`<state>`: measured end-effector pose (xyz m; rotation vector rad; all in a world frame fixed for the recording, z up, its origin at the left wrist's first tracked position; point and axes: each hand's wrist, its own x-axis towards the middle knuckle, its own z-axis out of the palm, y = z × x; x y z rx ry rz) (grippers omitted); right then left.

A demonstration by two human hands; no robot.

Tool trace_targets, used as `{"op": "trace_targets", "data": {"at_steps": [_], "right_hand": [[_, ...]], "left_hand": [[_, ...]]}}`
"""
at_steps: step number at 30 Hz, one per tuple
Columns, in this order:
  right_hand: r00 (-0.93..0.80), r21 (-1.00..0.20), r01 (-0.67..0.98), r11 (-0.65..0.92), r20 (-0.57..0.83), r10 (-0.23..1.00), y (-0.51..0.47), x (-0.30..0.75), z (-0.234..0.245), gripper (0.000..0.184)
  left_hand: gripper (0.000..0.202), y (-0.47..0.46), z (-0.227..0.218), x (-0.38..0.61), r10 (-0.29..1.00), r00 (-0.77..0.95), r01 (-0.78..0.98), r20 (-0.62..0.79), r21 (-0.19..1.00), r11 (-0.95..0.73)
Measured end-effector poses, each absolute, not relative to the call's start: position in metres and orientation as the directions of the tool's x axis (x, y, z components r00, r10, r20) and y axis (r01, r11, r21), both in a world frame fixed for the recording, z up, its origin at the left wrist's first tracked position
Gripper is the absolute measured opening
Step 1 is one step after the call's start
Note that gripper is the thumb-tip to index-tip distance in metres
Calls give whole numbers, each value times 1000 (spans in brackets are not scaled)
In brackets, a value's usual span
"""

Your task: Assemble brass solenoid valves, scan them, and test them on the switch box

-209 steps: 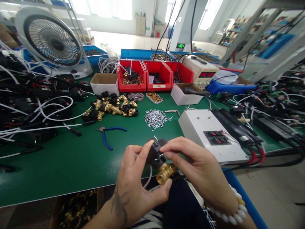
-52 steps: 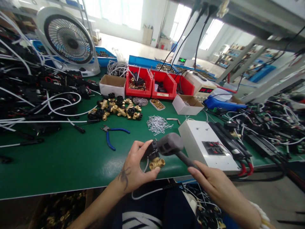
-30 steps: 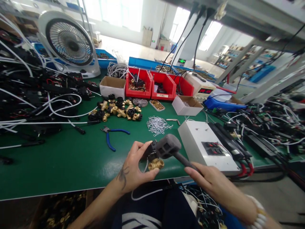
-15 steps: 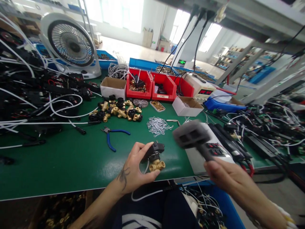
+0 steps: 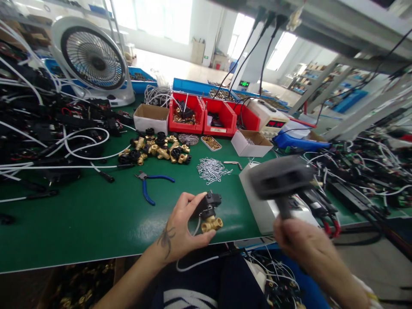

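Note:
My left hand (image 5: 188,225) grips a brass valve with a black plastic actuator (image 5: 210,212), thumb low by the brass body and fingers at the black housing. A white cable runs from it down past the table edge. My right hand (image 5: 299,236) is wrapped round the handle of a dark grey hammer (image 5: 280,176), its wide head raised and smeared by motion. The hammer is to the right of the valve and apart from it. Beyond the valve lies a heap of silver wire clips (image 5: 213,170). Blue-handled cutters (image 5: 148,184) rest farther left.
Brass valve bodies with black caps (image 5: 157,150) are piled behind the cutters. Red bins (image 5: 219,128), a white carton (image 5: 251,148) and a fan (image 5: 96,64) stand farther back. A white box (image 5: 254,197) lies under the hammer. Black cabled units (image 5: 77,120) crowd the left.
My right hand has drawn the hammer to the right, and its head has turned. My left hand keeps its hold on the valve in nearly the same spot.

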<state>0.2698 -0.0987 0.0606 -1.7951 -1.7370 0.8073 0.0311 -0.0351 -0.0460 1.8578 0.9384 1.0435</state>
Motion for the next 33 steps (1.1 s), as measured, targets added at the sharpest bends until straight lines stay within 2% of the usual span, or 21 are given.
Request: {"op": "trace_targets", "data": {"at_steps": [3, 4, 7, 8, 13, 15, 18, 20, 22, 25, 29, 33], "right_hand": [[-143, -559, 829, -14, -237, 961, -95, 271, 55, 54], [-140, -554, 833, -3, -217, 966, -95, 272, 55, 52], [-47, -659, 752, 20, -23, 999, -96, 276, 58, 54], [-36, -679, 733, 21, -8, 999, -97, 276, 58, 54], [-150, -573, 818, -47, -292, 945, -95, 270, 51, 49], [-139, -631, 774, -59, -259, 956, -93, 268, 51, 47], [-103, -775, 627, -87, -193, 976, -91, 262, 52, 35], [-113, -830, 544, -122, -216, 970, -86, 255, 47, 41], [-162, -862, 488, -136, -242, 957, -79, 248, 36, 51], [-274, -895, 440, -79, -218, 937, -64, 242, 20, 55], [-366, -908, 418, -2, -171, 915, -52, 243, 10, 48], [-388, -918, 395, 12, -155, 908, -50, 242, 10, 35]], "left_hand": [[69, -35, -47, 32, 872, 377, 201, 311, 892, -405], [69, -35, -47, 32, 872, 376, 205, 313, 890, -408], [70, -34, -48, 33, 868, 376, 230, 325, 875, -427], [71, -34, -48, 33, 866, 378, 235, 326, 871, -431], [71, -35, -47, 32, 875, 366, 231, 316, 881, -414], [71, -37, -46, 34, 881, 361, 230, 306, 886, -402], [63, -41, -44, 40, 905, 305, 208, 296, 907, -366], [49, -43, -44, 44, 919, 249, 193, 306, 914, -357], [40, -45, -44, 47, 919, 230, 213, 320, 905, -369], [39, -46, -45, 48, 919, 234, 269, 317, 887, -375], [44, -47, -45, 47, 916, 243, 262, 318, 888, -377], [31, -47, -42, 47, 908, 269, 278, 320, 877, -392]]}}
